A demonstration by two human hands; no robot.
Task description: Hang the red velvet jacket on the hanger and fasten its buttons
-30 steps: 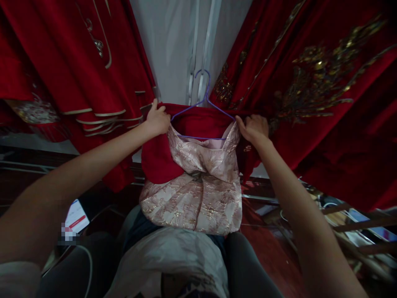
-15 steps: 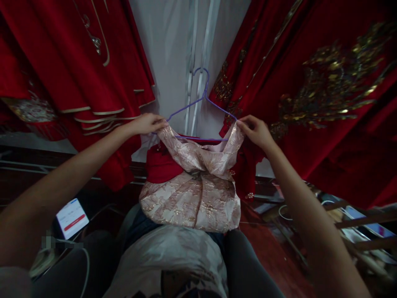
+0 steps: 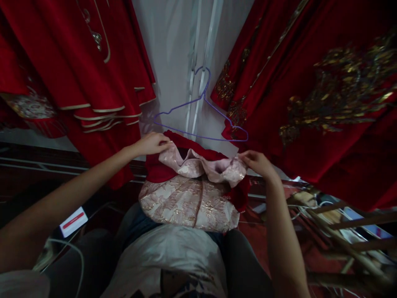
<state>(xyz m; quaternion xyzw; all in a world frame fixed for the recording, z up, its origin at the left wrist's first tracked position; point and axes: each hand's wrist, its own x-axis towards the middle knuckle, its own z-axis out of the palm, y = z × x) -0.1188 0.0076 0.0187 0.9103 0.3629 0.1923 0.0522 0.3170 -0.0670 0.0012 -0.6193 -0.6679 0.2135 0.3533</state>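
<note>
My left hand (image 3: pixel 151 143) pinches the left shoulder of a pink and gold brocade garment (image 3: pixel 189 198) with a red lining. At the garment's right shoulder my right hand (image 3: pixel 257 162) is closed on the cloth. The garment droops over my lap between the two hands. Just above it hangs a bare purple wire hanger (image 3: pixel 201 111), its hook high up against the white wall. Neither hand touches the hanger.
Red embroidered robes hang at the left (image 3: pixel 77 74) and at the right (image 3: pixel 325 95). A phone with a lit screen (image 3: pixel 73 220) lies low at the left beside a white cable. Wooden slats and cables (image 3: pixel 341 219) clutter the lower right.
Both hands have come down with the garment's shoulders, and the garment has slipped off the purple hanger, which now hangs bare above.
</note>
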